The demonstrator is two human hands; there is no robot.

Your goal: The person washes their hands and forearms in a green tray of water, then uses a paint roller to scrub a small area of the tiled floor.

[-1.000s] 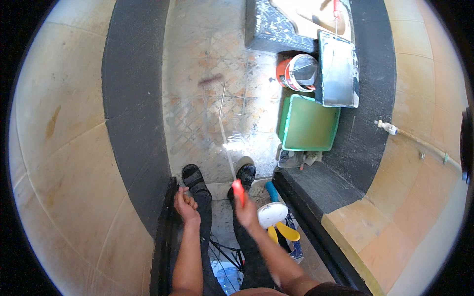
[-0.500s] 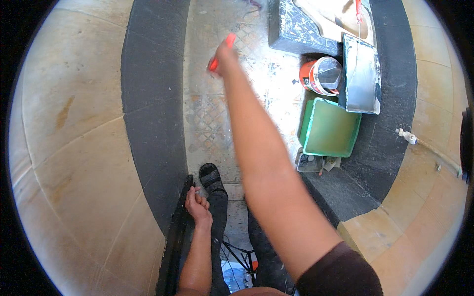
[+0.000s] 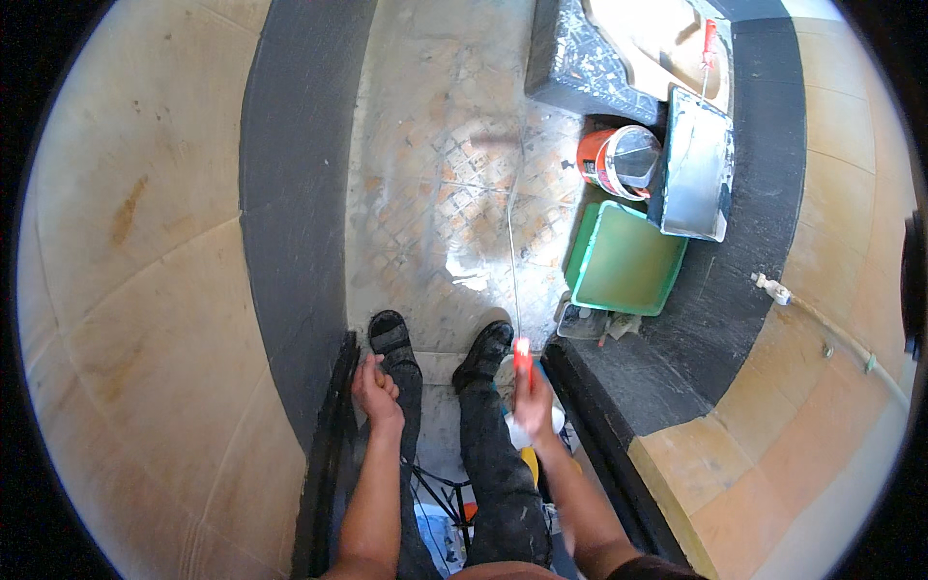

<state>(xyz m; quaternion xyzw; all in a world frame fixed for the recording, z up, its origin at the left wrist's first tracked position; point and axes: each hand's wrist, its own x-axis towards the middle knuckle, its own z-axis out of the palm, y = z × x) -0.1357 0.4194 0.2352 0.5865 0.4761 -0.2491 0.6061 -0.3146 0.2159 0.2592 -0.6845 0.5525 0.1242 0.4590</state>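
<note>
My right hand [image 3: 532,406] is closed around the red handle of a long thin-framed paint roller [image 3: 513,242]. Its metal rod reaches forward over the floor, and the roller end is only a brownish smear. Below this hand, partly covered by it, is a white container [image 3: 559,420]. On the left, my left hand [image 3: 377,389] is loosely curled beside a black door frame [image 3: 338,406], with nothing visible in its fingers. Whether it touches the frame I cannot tell.
On the right stand a green tub [image 3: 580,275] of murky liquid, an orange bucket [image 3: 594,159] and a metal paint tray [image 3: 701,184]. A second red-handled tool [image 3: 710,43] lies beyond. Dark-painted lower walls [image 3: 295,193] flank the patterned tile floor [image 3: 416,232]. A tap [image 3: 770,287] juts out at right.
My right arm, stretched far forward before, has drawn back toward my body with the red handle. My left hand stays curled by the door frame. My right shoe now shows.
</note>
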